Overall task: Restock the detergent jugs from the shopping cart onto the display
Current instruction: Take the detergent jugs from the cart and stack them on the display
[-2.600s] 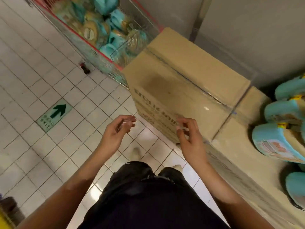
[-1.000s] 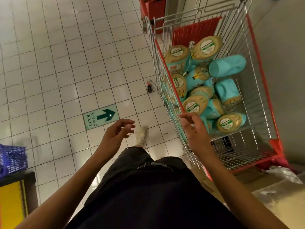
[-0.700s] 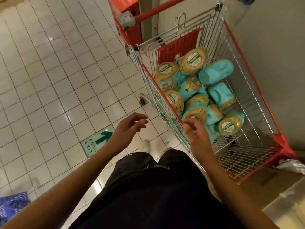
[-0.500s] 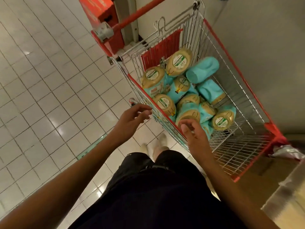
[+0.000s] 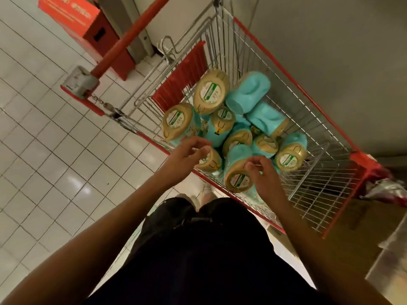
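Observation:
A wire shopping cart [image 5: 293, 84] with red trim stands in front of me, holding several teal detergent jugs with gold caps. My left hand [image 5: 184, 157] hovers over the cart's near rim, fingers loosely curled, holding nothing, just above a small gold-capped jug [image 5: 210, 160]. My right hand [image 5: 263, 175] reaches inside the cart, fingertips at the top of the nearest jug [image 5: 237, 180]; whether they touch it is unclear. Other jugs lie piled behind, one with a large gold cap [image 5: 210, 92]. The display is out of view.
The cart's red handle bar [image 5: 130, 34] slants up to the left, with a coin lock [image 5: 80, 83] and chain. A red box [image 5: 88, 25] stands on the white tiled floor [image 5: 44, 150] behind. A cardboard box [image 5: 361, 234] sits at the right, against a grey wall [image 5: 330, 40].
My view turned from the cardboard boxes and display to the cart. Both hands moved forward and up, from in front of my legs to over the cart's rim and jugs.

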`<state>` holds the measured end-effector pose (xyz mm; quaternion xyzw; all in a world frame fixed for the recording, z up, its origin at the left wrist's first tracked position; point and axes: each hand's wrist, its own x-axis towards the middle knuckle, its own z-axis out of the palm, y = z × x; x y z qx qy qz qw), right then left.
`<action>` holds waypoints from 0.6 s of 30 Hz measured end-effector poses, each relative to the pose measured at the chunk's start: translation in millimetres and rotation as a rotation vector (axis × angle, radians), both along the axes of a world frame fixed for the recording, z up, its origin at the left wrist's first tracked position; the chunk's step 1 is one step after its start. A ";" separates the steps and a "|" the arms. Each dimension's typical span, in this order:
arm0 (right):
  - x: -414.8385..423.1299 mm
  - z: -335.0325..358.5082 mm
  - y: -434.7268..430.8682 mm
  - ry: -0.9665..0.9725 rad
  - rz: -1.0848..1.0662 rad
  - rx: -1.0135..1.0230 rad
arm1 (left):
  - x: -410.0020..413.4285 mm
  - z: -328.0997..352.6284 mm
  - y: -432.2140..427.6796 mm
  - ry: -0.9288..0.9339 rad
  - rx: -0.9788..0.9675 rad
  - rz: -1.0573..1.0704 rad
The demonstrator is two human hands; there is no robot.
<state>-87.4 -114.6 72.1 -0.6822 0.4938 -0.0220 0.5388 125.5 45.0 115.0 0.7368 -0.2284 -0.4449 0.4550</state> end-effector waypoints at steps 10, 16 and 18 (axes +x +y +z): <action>46.7 -86.6 -50.9 0.323 0.082 -0.011 | -0.1 -68.1 -86.9 0.125 0.248 -0.143; 62.9 -111.4 -51.3 0.477 -0.008 0.094 | -9.8 -112.5 -117.1 0.206 0.381 -0.313; 66.5 -116.3 -53.2 0.588 -0.005 0.149 | -14.1 -123.7 -119.7 0.259 0.436 -0.353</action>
